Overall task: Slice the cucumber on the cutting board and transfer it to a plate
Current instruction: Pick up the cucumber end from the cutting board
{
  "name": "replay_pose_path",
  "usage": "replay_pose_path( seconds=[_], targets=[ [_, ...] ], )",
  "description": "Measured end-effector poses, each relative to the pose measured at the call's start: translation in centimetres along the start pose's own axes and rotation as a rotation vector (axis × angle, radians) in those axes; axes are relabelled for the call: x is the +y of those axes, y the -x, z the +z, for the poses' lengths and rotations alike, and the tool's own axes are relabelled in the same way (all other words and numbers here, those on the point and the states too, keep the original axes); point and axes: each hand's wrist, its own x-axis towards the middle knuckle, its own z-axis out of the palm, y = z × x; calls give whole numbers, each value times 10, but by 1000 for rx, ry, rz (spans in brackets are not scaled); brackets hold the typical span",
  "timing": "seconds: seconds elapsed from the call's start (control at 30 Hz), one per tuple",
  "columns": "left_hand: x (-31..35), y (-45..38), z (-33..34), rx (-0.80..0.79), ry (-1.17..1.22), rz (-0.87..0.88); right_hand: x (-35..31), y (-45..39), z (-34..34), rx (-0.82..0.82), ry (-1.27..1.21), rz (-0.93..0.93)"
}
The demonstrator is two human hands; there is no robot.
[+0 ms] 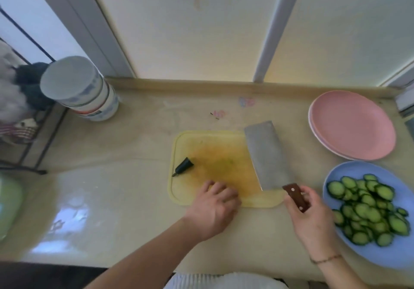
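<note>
Green cucumber slices (367, 210) sit heaped on the blue plate (336, 183) at the worktop's (134, 199) right. Right hand (313, 217) grips the cleaver (266, 156) handle, blade flat across the yellow cutting board (179, 145). Left hand (215, 208) rests on the board's near edge, fingers (228, 193) loosely curled and holding nothing, with the dark stem end (184, 165) lying apart.

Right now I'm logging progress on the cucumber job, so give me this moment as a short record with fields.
cutting board: yellow cutting board on the counter, stained, no slices left on it
leftover: dark cucumber end on the board's left side
cleaver: blade lying flat across the board's right side
right hand: right hand holds the cleaver's wooden handle
left hand: left hand rests on the board's near edge
slices: cucumber slices piled on the blue plate
spare: pink plates stacked behind, nothing on them
</note>
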Motion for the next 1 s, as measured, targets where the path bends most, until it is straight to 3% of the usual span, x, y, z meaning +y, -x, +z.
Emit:
replay_pose_path(
  seconds=[0.07, 0.17, 0.23, 0.33, 0.5, 0.63, 0.73, 1.0],
  targets=[
    [-15, 2, -7, 84, 30, -43, -2, 0, 4, 26, -11, 12],
    [-50, 6, -23, 291, -4, -404, -5, 1, 11, 33, -15, 30],
    [-74, 9, -33, 220, -60, -625, -8, 1, 15, 29, -24, 44],
    [-91, 11, -39, 95, -25, -763, -10, -1, 21, 50, -14, 39],
    [-103, 9, -37, 206, 146, -778, -9, -8, 25, 56, 113, 14],
    [-99, 6, -46, 237, 324, -671, -9, -8, 26, 40, 135, 13],
    [-95, 4, -45, 184, 286, -545, -7, -5, 22, 13, 113, 26],
    [-101, 13, -32, 179, 239, -545, -4, 17, 16, -170, 13, 77]
  ],
)
